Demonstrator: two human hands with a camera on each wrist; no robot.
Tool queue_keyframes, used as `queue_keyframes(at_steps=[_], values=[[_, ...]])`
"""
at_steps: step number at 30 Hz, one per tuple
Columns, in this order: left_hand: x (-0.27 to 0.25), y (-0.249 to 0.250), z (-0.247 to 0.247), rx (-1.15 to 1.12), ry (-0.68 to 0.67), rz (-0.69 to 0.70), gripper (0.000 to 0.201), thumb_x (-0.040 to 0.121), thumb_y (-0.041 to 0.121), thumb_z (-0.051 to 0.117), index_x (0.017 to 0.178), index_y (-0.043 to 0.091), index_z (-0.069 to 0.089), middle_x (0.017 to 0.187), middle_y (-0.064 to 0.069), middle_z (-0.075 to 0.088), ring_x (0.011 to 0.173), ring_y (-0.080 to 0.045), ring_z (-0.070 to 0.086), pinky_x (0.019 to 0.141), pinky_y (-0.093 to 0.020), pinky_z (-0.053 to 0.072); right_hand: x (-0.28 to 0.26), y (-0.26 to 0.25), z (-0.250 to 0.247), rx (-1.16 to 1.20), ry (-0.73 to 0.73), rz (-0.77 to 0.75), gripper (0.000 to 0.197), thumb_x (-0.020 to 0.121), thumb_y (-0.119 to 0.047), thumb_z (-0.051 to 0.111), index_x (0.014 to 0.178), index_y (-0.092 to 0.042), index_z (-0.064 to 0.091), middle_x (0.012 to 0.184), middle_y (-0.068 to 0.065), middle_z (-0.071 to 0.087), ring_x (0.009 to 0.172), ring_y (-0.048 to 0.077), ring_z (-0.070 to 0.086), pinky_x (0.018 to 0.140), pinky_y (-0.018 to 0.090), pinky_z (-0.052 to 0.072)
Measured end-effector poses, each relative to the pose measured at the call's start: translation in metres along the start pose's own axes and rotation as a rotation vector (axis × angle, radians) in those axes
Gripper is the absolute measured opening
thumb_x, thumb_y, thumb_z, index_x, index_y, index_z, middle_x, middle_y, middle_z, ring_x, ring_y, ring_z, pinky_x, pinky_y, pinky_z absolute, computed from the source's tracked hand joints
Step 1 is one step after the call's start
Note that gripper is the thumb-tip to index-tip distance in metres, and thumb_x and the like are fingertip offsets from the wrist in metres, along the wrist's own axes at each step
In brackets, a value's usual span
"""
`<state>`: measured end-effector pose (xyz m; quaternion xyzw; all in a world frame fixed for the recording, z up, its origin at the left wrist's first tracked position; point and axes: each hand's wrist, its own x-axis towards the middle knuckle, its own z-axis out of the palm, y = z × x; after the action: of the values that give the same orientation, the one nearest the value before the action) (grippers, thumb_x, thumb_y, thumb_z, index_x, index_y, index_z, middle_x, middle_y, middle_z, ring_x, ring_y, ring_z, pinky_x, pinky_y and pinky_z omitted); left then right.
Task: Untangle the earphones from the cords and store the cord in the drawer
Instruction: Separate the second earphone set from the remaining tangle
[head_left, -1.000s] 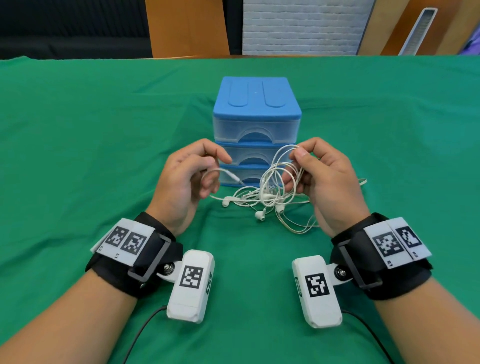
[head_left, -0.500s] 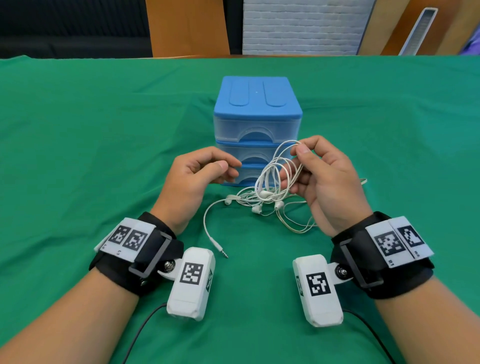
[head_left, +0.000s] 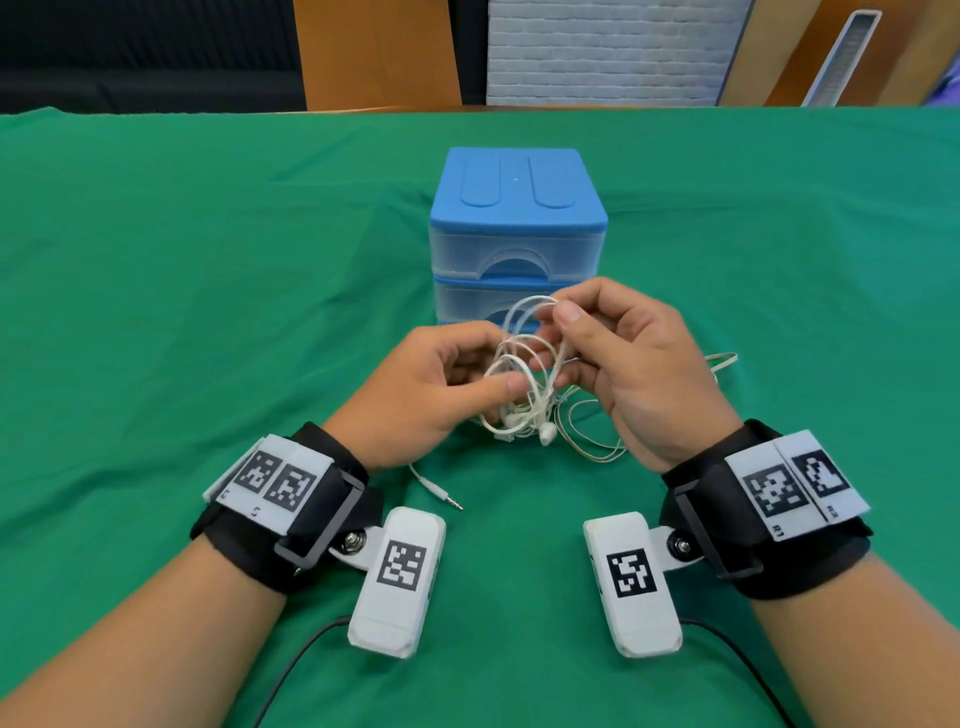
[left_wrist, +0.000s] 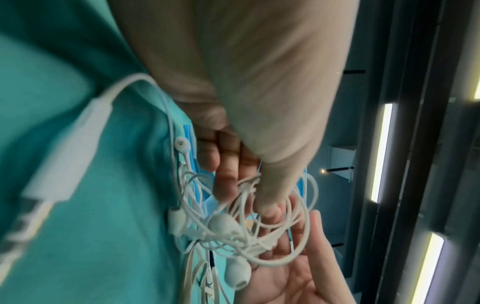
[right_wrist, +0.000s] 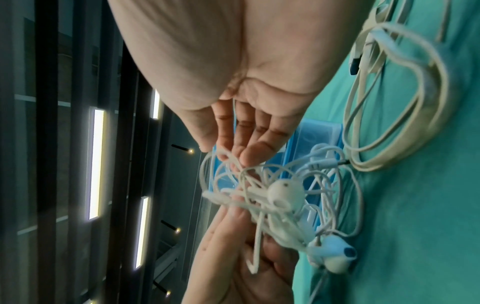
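Note:
White earphones (head_left: 524, 387) hang as a tangled bunch between both hands, just above the green cloth. My right hand (head_left: 556, 312) pinches the top loops between thumb and fingers. Lower down, my left hand (head_left: 498, 364) pinches strands of the bunch. The earphones' jack plug (head_left: 448, 500) lies loose on the cloth by my left wrist. A beige cord (head_left: 595, 447) lies on the cloth under the right hand, still caught in the bunch. Earbuds (right_wrist: 285, 193) dangle at the bottom of the tangle (left_wrist: 233, 226). Behind the hands stands the blue drawer unit (head_left: 517, 208), all drawers closed.
A green cloth (head_left: 208, 312) covers the whole table. The beige cord's (right_wrist: 389, 102) far loop sticks out past my right hand. Wrist camera cables trail off the near edge. A wooden panel and a brick wall stand beyond the table.
My left hand let go of the jack end, which dropped to the cloth, then moved right and took hold of the tangle. My right hand kept its hold and shifted slightly left.

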<state>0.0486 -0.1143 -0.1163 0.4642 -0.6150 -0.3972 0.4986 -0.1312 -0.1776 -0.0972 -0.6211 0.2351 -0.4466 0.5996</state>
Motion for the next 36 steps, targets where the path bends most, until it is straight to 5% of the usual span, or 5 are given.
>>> queue_keyframes(at_steps=[5, 10, 21, 28, 36], values=[[0.000, 0.000, -0.004, -0.068, 0.211, 0.007, 0.005, 0.093, 0.003, 0.065, 0.093, 0.000, 0.069, 0.072, -0.004, 0.073, 0.064, -0.009, 0.064, 0.061, -0.021, 0.048, 0.003, 0.003, -0.007, -0.163, 0.088, -0.018, 0.013, 0.085, -0.022, 0.066, 0.096, -0.020, 0.070, 0.095, 0.004, 0.070, 0.078, 0.012, 0.064, 0.064, 0.025, 0.048], [0.002, 0.001, -0.003, -0.226, 0.294, -0.027, 0.012, 0.090, 0.014, 0.066, 0.097, 0.004, 0.066, 0.073, -0.001, 0.071, 0.055, -0.013, 0.061, 0.051, -0.020, 0.046, 0.003, 0.004, -0.008, -0.188, 0.036, -0.022, 0.014, 0.069, -0.003, 0.061, 0.079, -0.013, 0.063, 0.069, -0.001, 0.059, 0.054, 0.011, 0.046, 0.052, 0.022, 0.035], [0.000, 0.007, -0.001, -0.408, 0.315, -0.044, 0.009, 0.086, 0.017, 0.064, 0.092, 0.010, 0.062, 0.073, -0.002, 0.071, 0.055, -0.011, 0.068, 0.052, -0.016, 0.054, -0.006, 0.002, -0.001, -0.353, -0.293, 0.168, 0.013, 0.085, -0.021, 0.077, 0.080, -0.010, 0.071, 0.073, 0.006, 0.068, 0.062, 0.018, 0.062, 0.056, 0.028, 0.044], [0.001, 0.005, -0.003, -0.342, 0.312, 0.010, 0.009, 0.087, 0.018, 0.065, 0.093, 0.013, 0.062, 0.082, -0.001, 0.073, 0.069, -0.012, 0.069, 0.062, -0.021, 0.056, -0.007, 0.001, 0.000, -0.279, -0.197, 0.186, 0.009, 0.084, -0.008, 0.076, 0.083, -0.008, 0.068, 0.065, 0.003, 0.069, 0.055, 0.018, 0.060, 0.052, 0.018, 0.043], [0.000, 0.000, -0.005, -0.253, 0.317, 0.065, 0.008, 0.091, -0.001, 0.066, 0.093, 0.006, 0.062, 0.089, -0.008, 0.075, 0.083, -0.019, 0.072, 0.073, -0.033, 0.060, -0.002, -0.001, -0.003, -0.221, -0.001, 0.098, 0.030, 0.076, -0.003, 0.083, 0.095, -0.007, 0.060, 0.065, 0.015, 0.070, 0.051, 0.018, 0.061, 0.053, 0.016, 0.045]])
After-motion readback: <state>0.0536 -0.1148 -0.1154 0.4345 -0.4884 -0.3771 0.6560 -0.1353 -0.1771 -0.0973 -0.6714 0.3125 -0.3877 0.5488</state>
